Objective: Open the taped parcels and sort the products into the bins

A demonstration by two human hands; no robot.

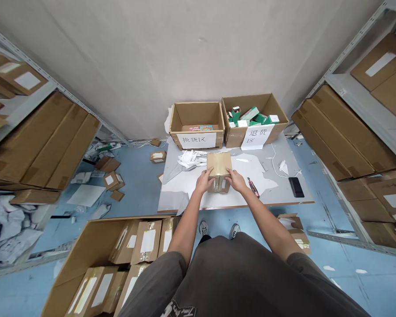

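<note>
A small taped cardboard box [218, 163] is on the near middle part of the table. My left hand [204, 179] grips its left near edge, with the thumb on top and the fingers curled below. On the opposite side, my right hand [235, 179] holds the right near edge in the same way. Clear tape runs along the top and down the front face. Just right of my right hand lies a red and black utility knife [253, 187]. Crumpled white paper [192, 158] is heaped left of the box.
Two open cartons with handwritten paper signs stand at the back: the left carton [197, 110], and the right carton [273, 103] with green-and-white boxes. A black phone [296, 187] lies at the table's right. A big carton [75, 253] of parcels stands at lower left; loaded shelves flank both sides.
</note>
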